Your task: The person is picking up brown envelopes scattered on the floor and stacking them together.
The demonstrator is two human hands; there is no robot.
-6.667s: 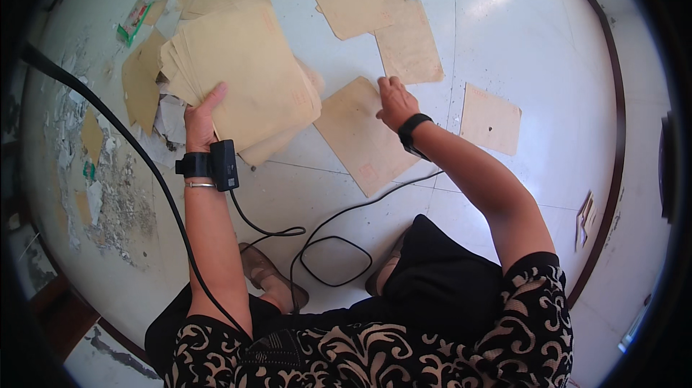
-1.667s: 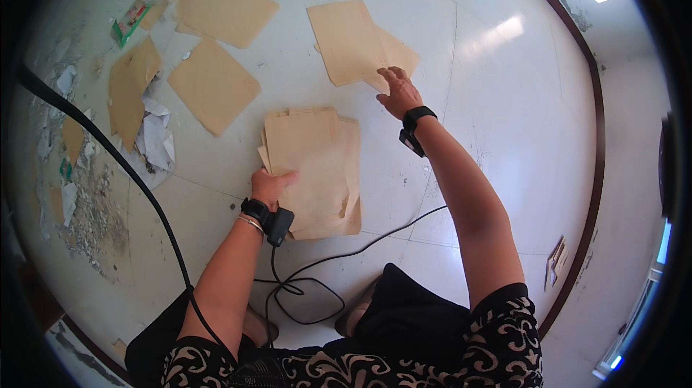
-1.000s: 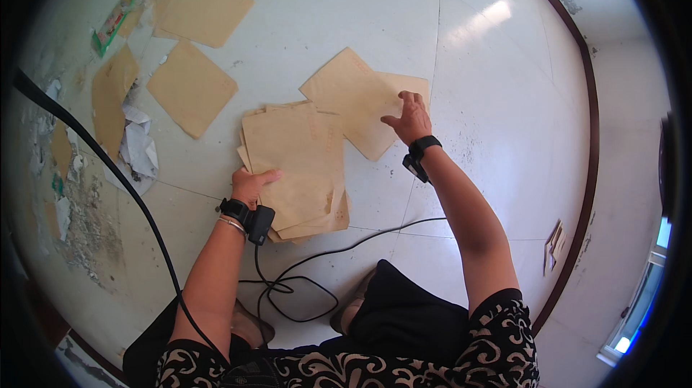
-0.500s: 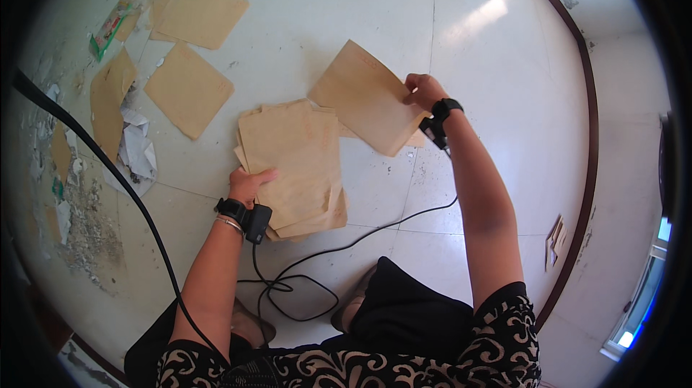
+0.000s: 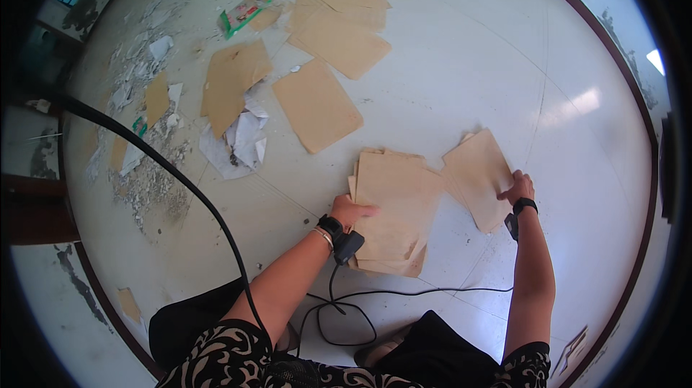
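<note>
- Black cable (image 5: 404,293) looped on the white floor (image 5: 468,85) just in front of the person's knees, running toward both wrists.
- Left hand (image 5: 351,211) lay flat, fingers spread loosely, pressing on the near-left edge of the stack of tan sheets (image 5: 393,215); it gripped nothing, only rested on top.
- The stack sat between the two hands, sheets slightly fanned, corners uneven at the near end.
- Right hand (image 5: 519,188) closed on the right edge of a single tan sheet (image 5: 478,175), fingers curled over it. That sheet was just right of the stack, its left edge overlapping or touching it; could not tell whether it was lifted off the floor.
- Further out, left of centre: one loose tan sheet (image 5: 316,105) flat on the floor, beside crumpled white paper (image 5: 238,139).
- Beyond that, another tan sheet (image 5: 232,84) and a heap of tan sheets (image 5: 346,17) at the far side.
- Far left: a flat rectangular green-and-white packet (image 5: 249,10), lying tilted near the heap; print too small to make out.
- Left rim: grey debris and scraps (image 5: 144,164).
</note>
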